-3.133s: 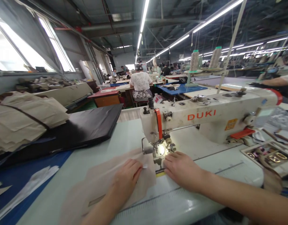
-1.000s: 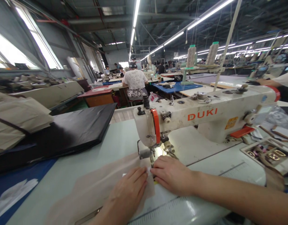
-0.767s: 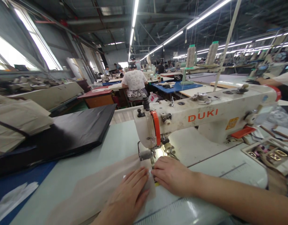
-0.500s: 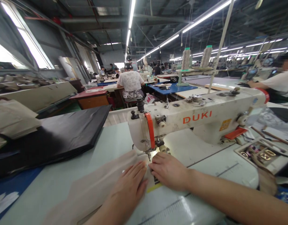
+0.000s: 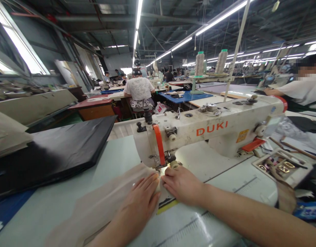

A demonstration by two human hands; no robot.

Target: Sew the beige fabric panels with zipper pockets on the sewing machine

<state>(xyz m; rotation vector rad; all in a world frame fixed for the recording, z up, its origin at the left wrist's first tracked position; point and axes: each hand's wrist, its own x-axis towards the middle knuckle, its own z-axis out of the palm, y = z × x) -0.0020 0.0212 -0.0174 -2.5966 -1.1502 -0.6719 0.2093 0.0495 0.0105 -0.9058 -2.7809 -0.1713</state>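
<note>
A pale beige piece of fabric [image 5: 104, 195] lies on the light green sewing table, its upper end under the needle area of a white sewing machine [image 5: 183, 127] marked DUKI. My left hand [image 5: 141, 195] rests flat on this fabric, fingers stretched toward the needle. Close beside the presser foot [image 5: 160, 168], my right hand [image 5: 182, 187] has its fingers bent and closed at the fabric's right edge; its fingertips are partly hidden. A small lamp glow lights the spot between both hands.
On the left lies a black folded sheet [image 5: 78, 140] with beige pieces [image 5: 10, 133] on it. A tray [image 5: 281, 168] with metal buckles stands at right. Thread cones [image 5: 199, 65] rise behind the machine. Other people sit ahead and at far right.
The view has shifted slightly, so the machine appears further left. Both hands stay close to the needle, with the left still on the fabric and the right at its edge.
</note>
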